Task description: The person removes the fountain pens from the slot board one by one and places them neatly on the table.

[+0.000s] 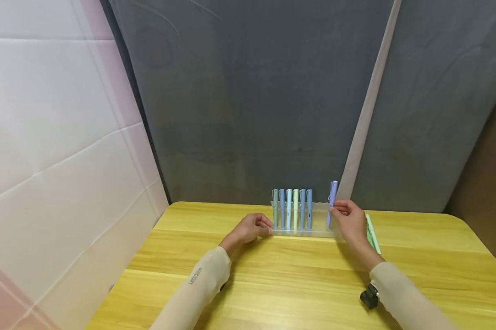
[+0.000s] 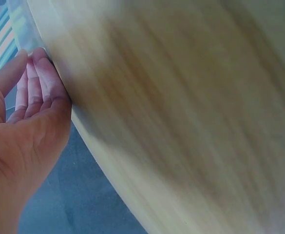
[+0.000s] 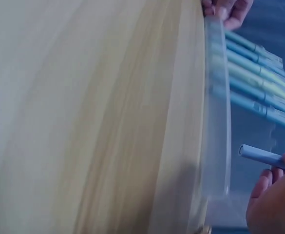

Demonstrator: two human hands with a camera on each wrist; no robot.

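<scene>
Toward the back of the table stands a clear plastic pen rack point(image 1: 320, 214). Several capped pens point(image 1: 295, 208) in green, blue, pale blue and yellow-green stand upright in its left and middle part. My left hand point(image 1: 251, 228) pinches the rack's left end between thumb and fingers. A lilac pen point(image 1: 333, 189) is pinched in my right hand point(image 1: 351, 224), nearly upright at the rack's right part. In the right wrist view its lower end point(image 3: 254, 153) appears apart from the rack's front ledge point(image 3: 218, 161).
Light green pens point(image 1: 372, 234) lie on the wooden table point(image 1: 289, 284) right of the rack, partly behind my right hand and wrist. A dark grey cloth panel point(image 1: 252, 114) rises behind the table, and a white panel point(image 1: 58, 114) stands at the left.
</scene>
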